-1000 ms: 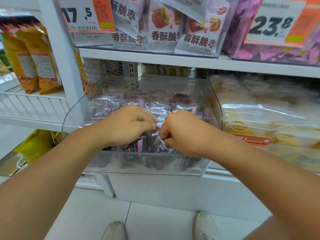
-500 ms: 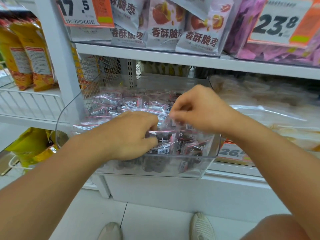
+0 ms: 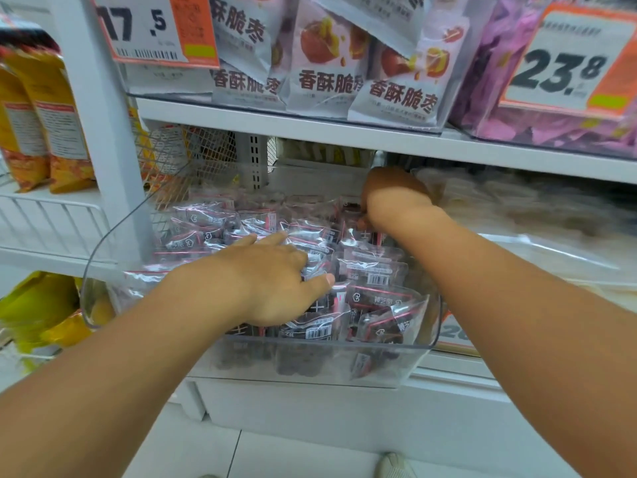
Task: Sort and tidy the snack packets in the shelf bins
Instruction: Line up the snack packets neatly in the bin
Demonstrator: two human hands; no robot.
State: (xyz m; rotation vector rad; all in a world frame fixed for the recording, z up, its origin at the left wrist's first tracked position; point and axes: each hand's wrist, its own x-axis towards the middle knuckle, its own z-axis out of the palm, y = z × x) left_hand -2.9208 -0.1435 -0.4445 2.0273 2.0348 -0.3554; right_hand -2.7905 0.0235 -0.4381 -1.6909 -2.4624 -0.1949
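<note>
On the white metal shelf (image 3: 344,132), grey date-snack bags (image 3: 393,94) read "香酥脆枣"; orange-and-white price tags (image 3: 155,27) read "17.5" and "23.8". The clear plastic bin (image 3: 310,363) below holds clear dark-filled snack packets (image 3: 372,270). Left hand (image 3: 272,281) lies spread flat on them; right hand (image 3: 389,198), fingers curled, pinches a packet at the bin's back.

Clear dark-filled snack packets (image 3: 374,270) lie heaped in the transparent shelf bin (image 3: 435,326).

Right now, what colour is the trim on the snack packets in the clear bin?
Pink-red strips on clear packets with dark contents, inside the clear bin; seen in the head view.
</note>
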